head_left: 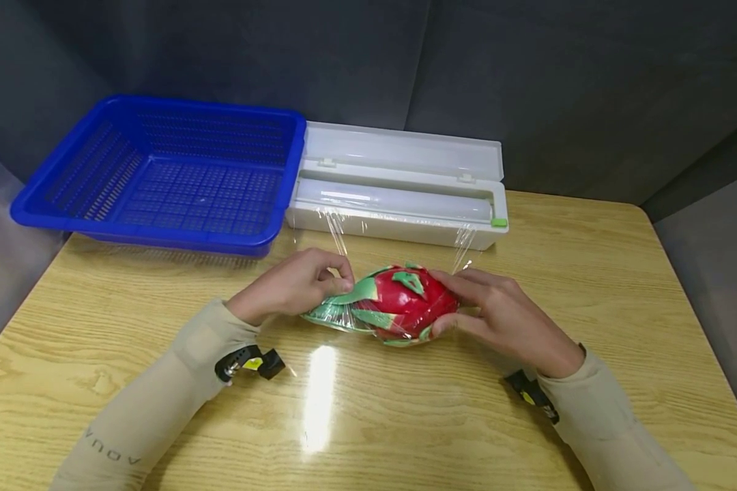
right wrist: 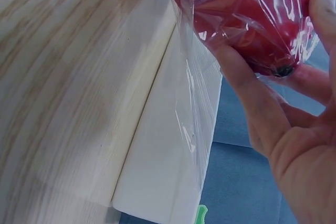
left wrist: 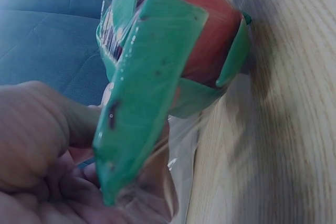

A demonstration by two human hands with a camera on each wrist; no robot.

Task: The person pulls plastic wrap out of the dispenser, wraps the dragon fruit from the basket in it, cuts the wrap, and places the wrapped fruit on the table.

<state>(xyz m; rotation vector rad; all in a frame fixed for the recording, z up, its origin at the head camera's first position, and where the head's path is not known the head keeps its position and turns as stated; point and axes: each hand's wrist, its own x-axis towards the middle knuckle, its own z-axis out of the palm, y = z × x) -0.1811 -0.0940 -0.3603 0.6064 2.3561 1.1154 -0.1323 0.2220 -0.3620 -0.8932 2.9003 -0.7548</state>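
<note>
A red dragon fruit (head_left: pixel 399 300) with green scales lies on its side just above the table, with clear cling film (right wrist: pixel 244 24) around it. My right hand (head_left: pixel 497 314) holds its right end, thumb below and fingers above; the right wrist view shows fingers and thumb on the film-covered skin. At the green leafy end, my left hand (head_left: pixel 310 283) has curled fingers and pinches the film. In the left wrist view a long green scale (left wrist: pixel 149 72) partly covers those fingertips. From the fruit, film stretches back to the white dispenser box (head_left: pixel 399 232).
The box's lid (head_left: pixel 405 150) stands open at the back, showing the film roll (head_left: pixel 393 198) and a green piece (head_left: pixel 499 222) at its right end. A blue plastic basket (head_left: pixel 203 239) sits left of the box. Dark cloth (head_left: pixel 559 95) hangs behind the wooden table (head_left: pixel 467 436).
</note>
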